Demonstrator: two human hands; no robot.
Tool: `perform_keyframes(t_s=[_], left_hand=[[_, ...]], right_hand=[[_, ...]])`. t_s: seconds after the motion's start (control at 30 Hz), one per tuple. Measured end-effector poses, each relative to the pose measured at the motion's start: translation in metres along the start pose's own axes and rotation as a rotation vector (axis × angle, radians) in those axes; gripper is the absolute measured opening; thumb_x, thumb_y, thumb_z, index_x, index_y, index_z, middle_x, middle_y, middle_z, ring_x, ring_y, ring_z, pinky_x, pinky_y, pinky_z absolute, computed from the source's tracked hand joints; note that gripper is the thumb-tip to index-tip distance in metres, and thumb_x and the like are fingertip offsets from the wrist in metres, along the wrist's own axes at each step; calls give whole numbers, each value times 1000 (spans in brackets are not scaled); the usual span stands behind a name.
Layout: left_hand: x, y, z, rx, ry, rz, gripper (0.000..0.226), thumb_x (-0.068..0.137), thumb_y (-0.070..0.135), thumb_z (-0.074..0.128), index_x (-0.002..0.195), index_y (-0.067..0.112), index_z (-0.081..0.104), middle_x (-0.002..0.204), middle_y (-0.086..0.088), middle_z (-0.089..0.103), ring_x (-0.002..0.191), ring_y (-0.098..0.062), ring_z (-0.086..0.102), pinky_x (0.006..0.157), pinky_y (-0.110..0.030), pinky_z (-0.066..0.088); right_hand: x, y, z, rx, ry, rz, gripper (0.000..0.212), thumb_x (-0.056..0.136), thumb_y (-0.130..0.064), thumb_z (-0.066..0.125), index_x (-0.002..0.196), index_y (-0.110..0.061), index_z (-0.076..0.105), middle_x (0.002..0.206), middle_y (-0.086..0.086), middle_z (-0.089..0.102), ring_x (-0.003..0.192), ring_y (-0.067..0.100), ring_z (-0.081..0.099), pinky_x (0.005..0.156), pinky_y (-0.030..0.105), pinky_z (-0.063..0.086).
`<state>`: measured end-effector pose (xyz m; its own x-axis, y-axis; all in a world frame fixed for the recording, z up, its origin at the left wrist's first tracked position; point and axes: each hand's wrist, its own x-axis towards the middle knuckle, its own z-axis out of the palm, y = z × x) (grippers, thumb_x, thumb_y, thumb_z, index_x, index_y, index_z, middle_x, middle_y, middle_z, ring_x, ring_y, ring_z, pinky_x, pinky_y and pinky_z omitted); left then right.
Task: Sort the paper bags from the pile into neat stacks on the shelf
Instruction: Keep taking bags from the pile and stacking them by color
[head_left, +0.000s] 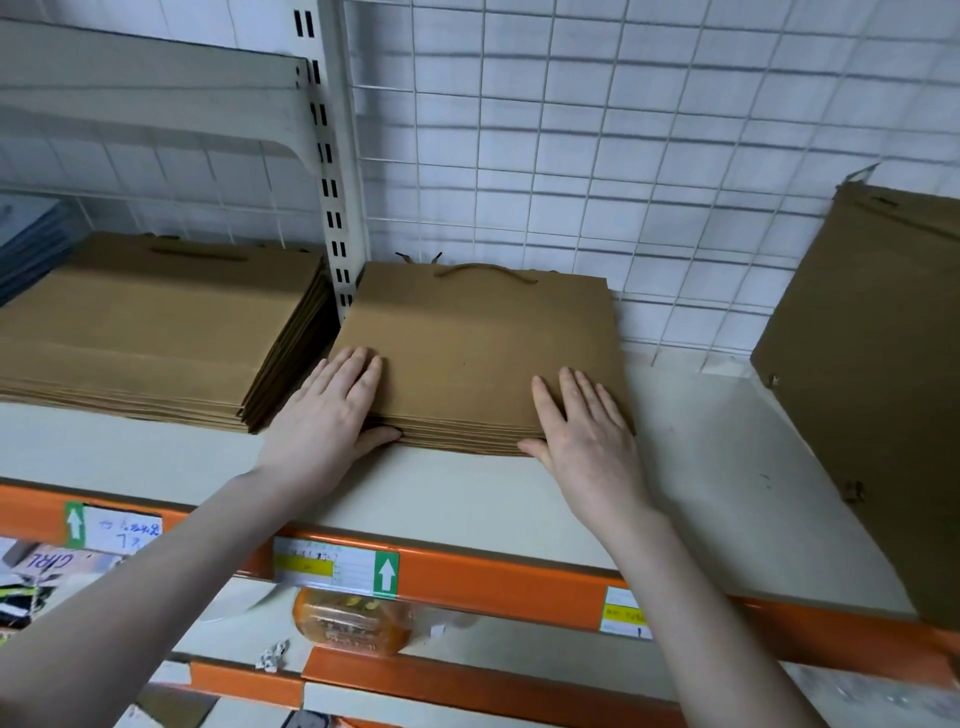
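Observation:
A small stack of flat brown paper bags (478, 338) with rope handles lies on the white shelf (467, 499), just right of the upright post. My left hand (327, 415) rests flat on the stack's near left corner, thumb against its front edge. At the near right corner, my right hand (587, 436) lies flat in the same way, its thumb also against the front edge. Left of the post sits a taller stack of larger brown bags (156, 332). More big brown bags (872, 374) lean upright at the right end.
A white wire grid (623, 156) backs the shelf. The perforated white post (332, 182) separates the two bays. An orange beam (493, 577) with paper labels edges the shelf front. Below it lie an orange packet (348, 623) and printed items. Blue-grey sheets (31, 244) sit far left.

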<state>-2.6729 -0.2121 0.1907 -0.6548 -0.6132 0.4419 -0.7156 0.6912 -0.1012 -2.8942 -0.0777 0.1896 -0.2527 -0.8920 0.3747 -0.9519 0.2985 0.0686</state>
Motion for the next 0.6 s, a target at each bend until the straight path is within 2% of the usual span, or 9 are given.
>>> perform_keyframes(t_s=[0.07, 0.17, 0.3, 0.4, 0.47, 0.53, 0.6], left_hand=[[1, -3, -1, 6, 7, 38, 80, 68, 42, 77, 127, -7, 52, 129, -27, 54, 121, -41, 51, 103, -48, 30], [2, -7, -1, 10, -17, 73, 87, 64, 44, 80, 129, -6, 51, 132, -26, 51, 124, -41, 49, 104, -47, 28], [3, -5, -3, -15, -5, 83, 88, 61, 39, 84, 130, -4, 51, 133, -25, 50, 126, -39, 47, 105, -45, 26], [6, -4, -5, 1, 31, 117, 89, 52, 36, 89, 124, -4, 56, 128, -26, 55, 120, -40, 53, 101, -50, 28], [8, -5, -5, -1, 23, 124, 90, 50, 36, 89, 124, -3, 57, 129, -26, 54, 120, -40, 52, 101, -51, 27], [10, -6, -5, -21, -3, 116, 90, 52, 36, 89, 127, -2, 55, 132, -26, 51, 124, -41, 48, 104, -50, 26], [10, -8, -6, -33, -21, 110, 89, 56, 37, 87, 129, -1, 52, 136, -25, 48, 128, -41, 44, 106, -48, 24]], right_hand=[[0, -1, -2, -17, -9, -7, 76, 60, -43, 83, 119, 0, 61, 120, 29, 59, 112, 40, 58, 94, 53, 44], [1, -5, -6, -23, -51, -16, 86, 67, -51, 75, 132, -1, 50, 134, 29, 48, 125, 40, 48, 106, 50, 33], [3, -6, -9, -48, -54, 12, 91, 48, -51, 86, 118, 2, 61, 117, 29, 60, 108, 41, 60, 94, 52, 45], [5, -6, -9, -55, -42, -7, 91, 47, -51, 87, 115, 4, 62, 117, 28, 60, 108, 39, 61, 94, 52, 45], [7, -7, -14, -48, -32, -21, 91, 57, -50, 83, 125, 4, 55, 130, 27, 52, 120, 37, 53, 104, 49, 36], [7, -7, -18, -51, -49, -58, 89, 77, -51, 68, 142, 0, 35, 149, 21, 30, 139, 31, 30, 116, 42, 15], [7, -6, -18, -13, -65, -73, 86, 85, -53, 56, 148, -6, 20, 156, 14, 15, 144, 24, 14, 117, 36, 2]])
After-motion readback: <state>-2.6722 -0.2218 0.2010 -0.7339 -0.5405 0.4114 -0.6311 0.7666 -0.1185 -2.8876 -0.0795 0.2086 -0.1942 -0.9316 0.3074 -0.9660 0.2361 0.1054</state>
